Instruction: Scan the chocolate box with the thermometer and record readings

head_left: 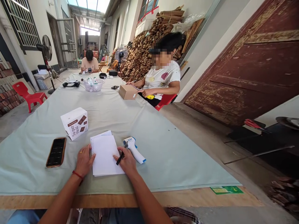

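Observation:
A white notepad (105,157) with loose sheets lies on the cloth in front of me; its top page looks blank. My left hand (84,161) rests along the pad's left edge, thumb and fingers apart and touching it, with no object in the grasp. Against the right edge is my right hand (126,159), closed around a black pen (120,158) that slants across the paper's border. Just beyond that hand lies a white and blue infrared thermometer (135,150). To the left are a phone (56,152) with a dark screen and a white box (76,123) printed "Su-per Meal".
A pale green cloth (177,161) covers the long table. Farther along stand a clear plastic basket (93,85) with bottles and a cardboard box (128,92). One person (161,74) sits at the right side, another (90,62) at the far end.

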`<action>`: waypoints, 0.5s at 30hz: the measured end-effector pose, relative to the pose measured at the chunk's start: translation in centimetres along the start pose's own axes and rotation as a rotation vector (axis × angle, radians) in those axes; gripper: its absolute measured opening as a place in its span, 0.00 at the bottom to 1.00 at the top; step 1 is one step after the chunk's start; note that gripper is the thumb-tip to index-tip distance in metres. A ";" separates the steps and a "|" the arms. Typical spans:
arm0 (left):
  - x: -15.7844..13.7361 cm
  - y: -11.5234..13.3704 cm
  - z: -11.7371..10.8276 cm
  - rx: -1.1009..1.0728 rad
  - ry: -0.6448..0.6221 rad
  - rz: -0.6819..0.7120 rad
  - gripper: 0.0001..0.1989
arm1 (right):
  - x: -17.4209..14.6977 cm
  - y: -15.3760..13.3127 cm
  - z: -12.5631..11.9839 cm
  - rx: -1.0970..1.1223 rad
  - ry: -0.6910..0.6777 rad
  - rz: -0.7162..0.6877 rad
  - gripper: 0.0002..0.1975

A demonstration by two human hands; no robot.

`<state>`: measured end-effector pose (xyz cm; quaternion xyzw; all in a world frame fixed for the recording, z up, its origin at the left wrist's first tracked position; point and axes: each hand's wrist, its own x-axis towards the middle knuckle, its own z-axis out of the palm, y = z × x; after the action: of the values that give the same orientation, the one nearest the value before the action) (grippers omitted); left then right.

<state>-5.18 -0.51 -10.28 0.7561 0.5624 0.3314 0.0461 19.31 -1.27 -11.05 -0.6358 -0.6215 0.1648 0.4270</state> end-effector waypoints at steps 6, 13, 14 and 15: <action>7.2 0.1 0.5 0.037 -0.183 0.046 0.20 | 0.3 0.1 0.1 0.020 -0.004 -0.006 0.18; 11.4 -0.9 2.0 -0.038 -0.306 0.040 0.18 | -0.2 -3.8 -2.3 0.437 0.185 -0.106 0.22; 11.0 -1.2 1.7 -0.046 -0.298 0.029 0.19 | -0.3 -4.8 -2.5 0.514 0.167 -0.078 0.23; 10.4 -1.4 1.3 -0.053 -0.288 0.019 0.19 | -0.3 -5.7 -2.4 0.588 0.140 -0.040 0.24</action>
<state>-4.09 9.58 -7.22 0.7997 0.5337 0.2347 0.1434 17.32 -3.15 -5.45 -0.4824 -0.5285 0.2849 0.6378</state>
